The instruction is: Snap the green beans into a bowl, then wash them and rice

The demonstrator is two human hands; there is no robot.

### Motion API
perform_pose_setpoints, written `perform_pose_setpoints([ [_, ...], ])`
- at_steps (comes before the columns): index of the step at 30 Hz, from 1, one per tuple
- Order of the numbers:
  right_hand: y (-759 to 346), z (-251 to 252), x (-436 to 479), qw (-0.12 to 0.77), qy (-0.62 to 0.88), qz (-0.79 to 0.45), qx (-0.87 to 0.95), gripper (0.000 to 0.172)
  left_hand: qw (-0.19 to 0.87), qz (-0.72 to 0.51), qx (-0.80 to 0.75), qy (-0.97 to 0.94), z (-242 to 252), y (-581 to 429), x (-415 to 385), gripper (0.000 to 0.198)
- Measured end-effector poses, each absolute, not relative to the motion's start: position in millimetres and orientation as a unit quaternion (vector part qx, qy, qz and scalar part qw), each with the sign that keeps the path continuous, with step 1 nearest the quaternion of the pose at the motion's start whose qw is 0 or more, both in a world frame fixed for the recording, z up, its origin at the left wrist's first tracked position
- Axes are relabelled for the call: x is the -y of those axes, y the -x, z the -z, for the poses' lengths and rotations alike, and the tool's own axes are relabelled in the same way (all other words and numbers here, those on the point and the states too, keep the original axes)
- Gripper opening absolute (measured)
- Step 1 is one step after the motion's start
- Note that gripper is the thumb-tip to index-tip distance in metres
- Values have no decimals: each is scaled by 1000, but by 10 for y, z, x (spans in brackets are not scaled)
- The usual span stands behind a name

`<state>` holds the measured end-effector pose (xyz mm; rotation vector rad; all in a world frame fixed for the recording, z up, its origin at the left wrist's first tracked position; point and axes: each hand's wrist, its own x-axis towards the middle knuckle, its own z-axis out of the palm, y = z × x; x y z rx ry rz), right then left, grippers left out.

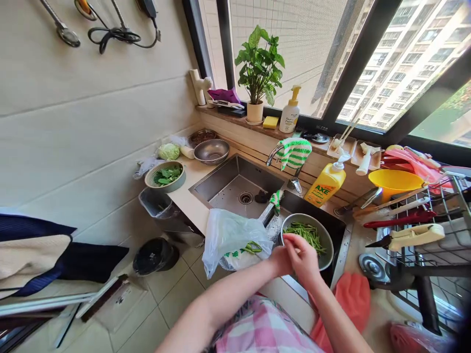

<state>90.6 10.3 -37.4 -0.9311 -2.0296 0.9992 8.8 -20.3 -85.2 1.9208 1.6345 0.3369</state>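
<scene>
Trimming green stalks, I judge. My right grip [303,257] has fingertips pressed together, pinched thing too small to tell. My left grip [280,261] is half hidden, cannot tell. Stalks [307,234] lie in bowl [328,256] just beyond grip, bag [231,235] to its left. Next move calls for short reach forward.

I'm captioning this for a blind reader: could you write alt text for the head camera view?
A person's left hand and right hand meet at the near rim of a metal bowl of cut green stems in a steel kitchen sink. A plastic bag of greens lies beside it, a yellow AXE bottle behind.
</scene>
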Motion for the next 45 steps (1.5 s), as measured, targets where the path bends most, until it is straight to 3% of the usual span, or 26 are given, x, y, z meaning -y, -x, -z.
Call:
perform_pose_setpoints([
  [2, -719, 411, 82, 260, 321, -450, 792, 23, 297, -124, -610, -724, 861, 140, 529, 40],
  [4, -535, 532, 197, 173, 306, -448, 822, 23, 339, -103, -649, -674, 866, 439, 822, 29],
  [6, -383, 674, 237, 81, 317, -369, 870, 25, 338, -94, -685, -638, 843, 752, 1010, 23],
  [9, -240, 826, 207, -38, 358, -223, 906, 27, 283, -121, -765, -566, 727, 1119, 1083, 33],
  [13, -145, 870, 154, -98, 389, -167, 901, 25, 176, -147, -821, -522, 468, 1312, 1007, 48],
  [16, -123, 799, 148, -92, 390, -166, 901, 26, 189, -151, -783, -572, 358, 1274, 999, 35],
  [21, -298, 520, 99, -16, 385, -263, 885, 18, 373, -162, -697, -591, 547, 1082, 1170, 21],
  [26, -789, 318, 55, 4, 366, -508, 780, 18, 406, -275, -747, -450, 730, 1099, 1296, 38],
  [31, -1342, 216, 180, 5, 386, -679, 624, 33, 681, -367, -591, -230, 586, 891, 1233, 38],
  [35, -1606, 119, 315, -36, 396, -734, 550, 40, 764, -458, -442, -105, 518, 411, 1130, 35],
  [39, -1741, 141, 479, -18, 423, -703, 571, 42, 745, -494, -445, -57, 575, 12, 1043, 30],
  [45, -1962, 339, 745, 104, 480, -450, 746, 35, 728, -507, -448, -111, 547, -328, 1006, 36],
])
